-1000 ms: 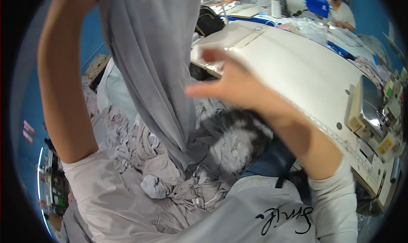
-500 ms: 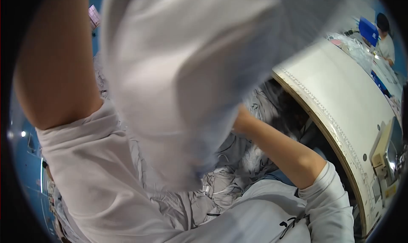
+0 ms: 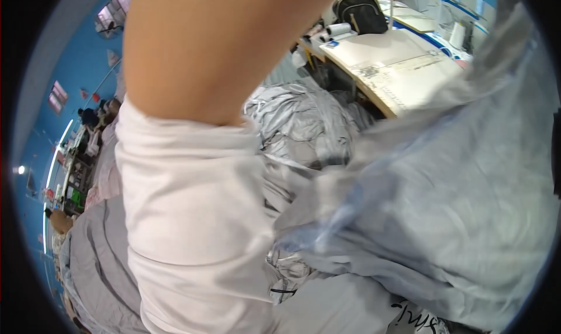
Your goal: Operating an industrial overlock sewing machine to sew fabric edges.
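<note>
A large piece of thin grey fabric, partly blurred by motion, hangs across the right side of the head view. A bluish fold runs along its left edge. My left forearm, bare below a rolled pale sleeve, reaches up and out past the top edge, so that hand is out of the picture. Neither my right hand nor my right arm shows; the fabric covers the side where the arm was. Beyond my left sleeve lies a heap of crumpled grey fabric.
A worn white worktable stands at the far right, with a black backpack and white rolls at its back. More grey cloth is piled on my left. Blue walls and cluttered shelving lie beyond.
The grey fabric has swung from the upper middle to the right. My left arm has come across toward the middle, my right arm is no longer visible, and the view has turned.
</note>
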Available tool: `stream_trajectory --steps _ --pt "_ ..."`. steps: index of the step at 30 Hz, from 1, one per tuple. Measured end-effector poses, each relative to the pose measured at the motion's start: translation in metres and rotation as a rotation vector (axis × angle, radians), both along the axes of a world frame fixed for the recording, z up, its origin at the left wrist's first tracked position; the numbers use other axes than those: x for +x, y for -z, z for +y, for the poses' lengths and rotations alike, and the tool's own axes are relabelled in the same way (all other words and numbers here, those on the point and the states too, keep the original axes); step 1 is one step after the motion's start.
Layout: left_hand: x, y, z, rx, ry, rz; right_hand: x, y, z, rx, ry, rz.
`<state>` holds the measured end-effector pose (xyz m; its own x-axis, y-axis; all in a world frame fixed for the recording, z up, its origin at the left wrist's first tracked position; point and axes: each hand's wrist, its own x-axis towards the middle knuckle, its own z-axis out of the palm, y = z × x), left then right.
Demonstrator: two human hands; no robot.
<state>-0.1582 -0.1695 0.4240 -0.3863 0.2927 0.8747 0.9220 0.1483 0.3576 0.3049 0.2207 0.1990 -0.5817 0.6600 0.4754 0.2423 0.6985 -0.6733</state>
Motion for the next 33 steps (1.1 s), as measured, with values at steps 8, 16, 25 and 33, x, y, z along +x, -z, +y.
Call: stream_trajectory --steps 8,16,25,33 --pt "-0.006 0.012 0.039 0.005 0.062 0.02 -0.066 0.11 -0.078 -0.348 -0.561 -0.424" --pt "-0.001 0.026 0.022 -0.038 -0.024 0.042 -0.155 0.232 -0.135 -0.738 -0.355 -0.443" --pt "0.057 0.232 0.108 -0.802 0.692 -0.474 -0.228 0.046 -0.124 0.134 -0.292 -0.113" --pt "0.057 0.205 0.117 -0.329 0.611 -0.114 -0.246 0.049 -0.111 0.303 -0.638 -0.191"
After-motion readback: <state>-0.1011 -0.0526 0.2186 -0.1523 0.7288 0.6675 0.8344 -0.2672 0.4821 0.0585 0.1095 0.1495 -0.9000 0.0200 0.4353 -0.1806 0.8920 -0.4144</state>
